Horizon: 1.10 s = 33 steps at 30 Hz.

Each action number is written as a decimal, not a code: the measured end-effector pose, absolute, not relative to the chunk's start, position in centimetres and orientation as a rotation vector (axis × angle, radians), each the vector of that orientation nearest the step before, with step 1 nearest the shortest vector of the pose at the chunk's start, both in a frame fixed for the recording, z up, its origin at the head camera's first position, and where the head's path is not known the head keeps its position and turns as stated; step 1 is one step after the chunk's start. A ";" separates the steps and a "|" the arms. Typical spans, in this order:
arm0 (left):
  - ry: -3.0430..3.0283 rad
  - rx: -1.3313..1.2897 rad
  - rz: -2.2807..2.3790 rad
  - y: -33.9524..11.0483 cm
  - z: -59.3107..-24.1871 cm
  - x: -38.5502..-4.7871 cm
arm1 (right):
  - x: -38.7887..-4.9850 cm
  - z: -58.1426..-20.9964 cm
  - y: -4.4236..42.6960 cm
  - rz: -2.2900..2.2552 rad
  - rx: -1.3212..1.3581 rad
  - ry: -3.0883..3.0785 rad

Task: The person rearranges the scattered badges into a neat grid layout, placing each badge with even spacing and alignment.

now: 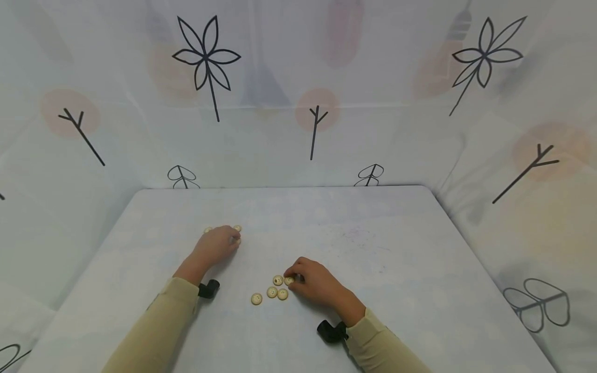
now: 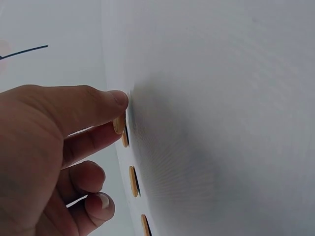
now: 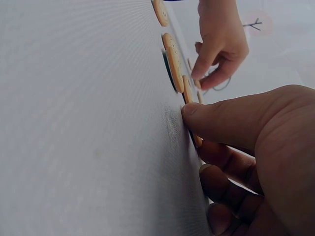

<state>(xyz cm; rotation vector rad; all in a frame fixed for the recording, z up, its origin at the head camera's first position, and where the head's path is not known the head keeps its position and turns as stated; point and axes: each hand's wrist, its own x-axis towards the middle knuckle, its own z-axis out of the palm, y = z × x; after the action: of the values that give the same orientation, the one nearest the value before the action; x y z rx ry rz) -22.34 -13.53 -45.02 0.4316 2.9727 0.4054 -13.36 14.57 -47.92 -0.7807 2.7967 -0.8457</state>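
Observation:
At the left part of the table, my left hand [image 1: 216,244] pinches a pale wooden button [image 2: 118,123] between thumb and index finger, close above the surface. Two more buttons lie just beyond that hand, one at its left [image 1: 208,229] and one at its right [image 1: 238,228]. Nearer the middle, my right hand [image 1: 319,282] has its thumb and index finger around the edges of another round button [image 1: 289,281], down at the tabletop. Beside it lies a loose group of several similar buttons [image 1: 272,292], with one button [image 1: 256,299] farthest left. The other right fingers are curled under the palm.
The white table [image 1: 410,248] has faint purplish marks [image 1: 359,238] at its right. Patterned fabric [image 1: 275,134] hangs behind and along both sides. Black devices sit on the left wrist [image 1: 209,289] and right wrist [image 1: 332,331].

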 end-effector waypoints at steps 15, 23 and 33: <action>2.975 0.413 0.340 -13.7 -45.2 -23.1 | -13.3 -47.8 14.6 -0.849 -0.780 2.791; 2.979 0.409 0.322 -13.6 -45.4 -23.3 | -13.4 -47.8 14.5 -0.843 -0.760 2.785; 3.003 0.457 0.281 -13.7 -45.5 -23.1 | -13.4 -47.8 14.5 -0.843 -0.758 2.779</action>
<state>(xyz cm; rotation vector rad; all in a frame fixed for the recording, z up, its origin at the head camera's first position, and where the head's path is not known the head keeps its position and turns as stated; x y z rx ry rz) -23.14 -13.71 -45.49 0.4573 3.0026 0.2815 -13.40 14.53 -47.83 -0.7582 2.7787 -0.8433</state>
